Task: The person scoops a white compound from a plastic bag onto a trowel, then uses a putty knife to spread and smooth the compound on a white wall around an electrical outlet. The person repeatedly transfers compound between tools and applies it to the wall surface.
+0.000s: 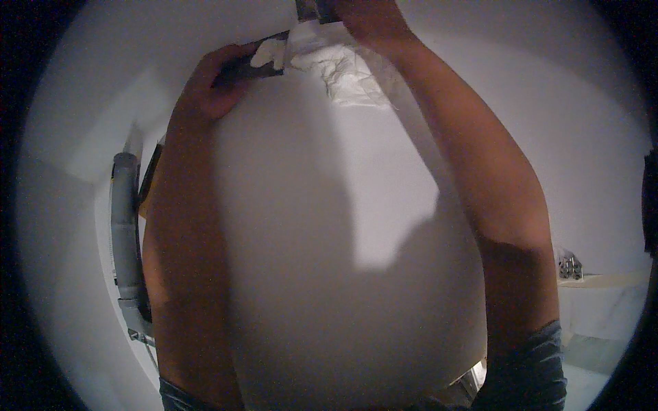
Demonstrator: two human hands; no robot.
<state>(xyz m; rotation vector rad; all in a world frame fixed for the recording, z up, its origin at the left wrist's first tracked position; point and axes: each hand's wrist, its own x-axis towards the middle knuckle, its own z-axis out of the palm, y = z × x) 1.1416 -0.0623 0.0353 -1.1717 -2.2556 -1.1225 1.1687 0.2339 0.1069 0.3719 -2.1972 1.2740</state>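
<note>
Two hands are raised: the left hand point(223, 82) grips a dark plate point(248, 68) bearing white paste point(270, 53); the right hand point(375, 26) is cut off, its grip unclear. A rumpled patch point(349, 79) sits near the right edge of the wall point(288, 171); light, even strokes should smooth it.

Plaster point(346, 75) – wht, board point(241, 70) – dk-gry, gry pipe point(125, 212)

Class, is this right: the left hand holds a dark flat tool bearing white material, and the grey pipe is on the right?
No: the head view shows the grey pipe on the left. The left hand does hold the dark tool.
</note>
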